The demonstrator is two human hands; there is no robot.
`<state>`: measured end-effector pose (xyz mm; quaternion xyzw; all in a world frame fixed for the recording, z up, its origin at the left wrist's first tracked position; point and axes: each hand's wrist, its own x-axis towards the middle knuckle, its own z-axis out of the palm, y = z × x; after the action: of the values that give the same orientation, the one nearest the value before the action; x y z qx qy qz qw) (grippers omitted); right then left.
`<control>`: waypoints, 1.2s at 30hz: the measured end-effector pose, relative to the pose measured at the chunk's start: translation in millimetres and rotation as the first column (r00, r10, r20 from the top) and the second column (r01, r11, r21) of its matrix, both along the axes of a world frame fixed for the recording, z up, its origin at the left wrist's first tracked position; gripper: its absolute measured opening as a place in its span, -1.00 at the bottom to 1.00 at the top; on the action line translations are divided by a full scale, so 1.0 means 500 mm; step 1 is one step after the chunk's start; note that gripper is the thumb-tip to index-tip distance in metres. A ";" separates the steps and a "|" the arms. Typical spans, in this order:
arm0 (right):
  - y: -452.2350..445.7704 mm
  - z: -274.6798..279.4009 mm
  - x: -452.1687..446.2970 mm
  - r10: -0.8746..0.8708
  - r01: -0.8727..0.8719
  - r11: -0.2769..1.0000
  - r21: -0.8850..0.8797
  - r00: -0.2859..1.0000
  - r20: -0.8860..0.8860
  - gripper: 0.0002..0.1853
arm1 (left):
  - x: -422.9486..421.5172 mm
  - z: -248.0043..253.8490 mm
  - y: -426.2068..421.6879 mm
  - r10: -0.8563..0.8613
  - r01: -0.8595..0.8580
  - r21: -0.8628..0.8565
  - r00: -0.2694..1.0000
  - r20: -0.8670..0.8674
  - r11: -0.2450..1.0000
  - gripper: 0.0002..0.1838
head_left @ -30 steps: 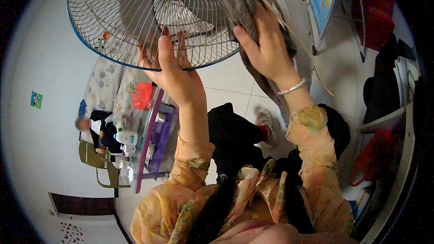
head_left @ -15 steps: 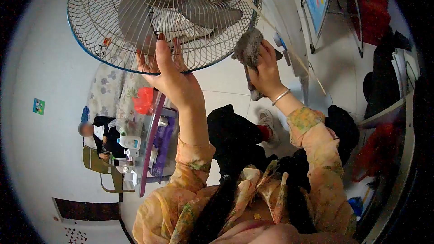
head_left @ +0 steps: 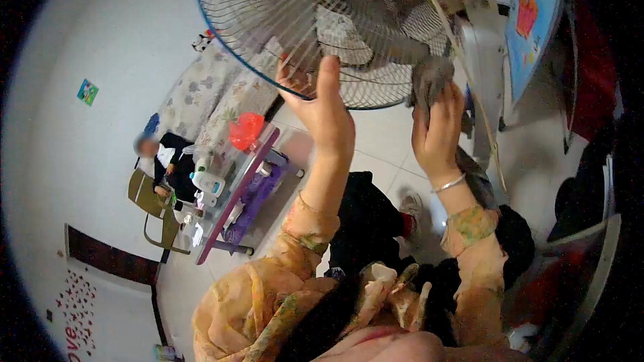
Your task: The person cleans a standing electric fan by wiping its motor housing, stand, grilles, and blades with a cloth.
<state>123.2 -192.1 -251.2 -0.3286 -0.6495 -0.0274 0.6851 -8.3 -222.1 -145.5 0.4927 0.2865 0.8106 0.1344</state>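
Observation:
A round wire fan cage (head_left: 261, 60) with a blue rim fills the top of the head view, grey blades behind its wires. My left hand (head_left: 322, 107) grips the cage's lower rim, thumb on the near side and fingers behind the wires. A grey cloth (head_left: 431, 80) is in my right hand (head_left: 439, 131), pressed against the cage's lower right edge. The pale fan body and stand (head_left: 483, 60) rise to the right of the cage, and a thin cream cord (head_left: 463, 67) hangs in front of them.
At left a purple-edged table (head_left: 231, 201) holds bottles and a red bag (head_left: 247, 131). Behind it a person (head_left: 176, 164) sits by a green chair (head_left: 142, 191). A blue picture board (head_left: 533, 27) on metal legs stands at the upper right.
The view has turned, so the fan and both hands appear further right. The cloth, bunched below the cage half a second ago, has moved up against its edge. My left hand keeps hold of the rim.

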 end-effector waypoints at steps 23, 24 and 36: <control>-0.100 0.411 -0.079 -0.132 -0.149 0.900 0.409 0.802 0.582 -0.70 | 0.026 -0.006 -0.024 -0.208 0.208 0.018 0.978 -0.002 0.978 -0.41; -0.097 0.415 -0.076 -0.116 -0.155 0.906 0.395 0.805 0.582 -0.70 | 0.017 -0.012 -0.003 -0.419 0.407 0.101 0.890 0.181 0.908 -0.40; -0.019 0.394 -0.018 0.159 -0.220 0.956 0.194 0.945 0.285 -0.50 | 0.025 0.036 -0.021 0.075 -0.072 0.044 0.995 -0.069 0.996 -0.05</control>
<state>114.0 -201.8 -54.3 -0.1786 -0.7572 -0.0776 0.6235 4.3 -232.4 -127.7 0.5129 0.2922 0.8028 0.0840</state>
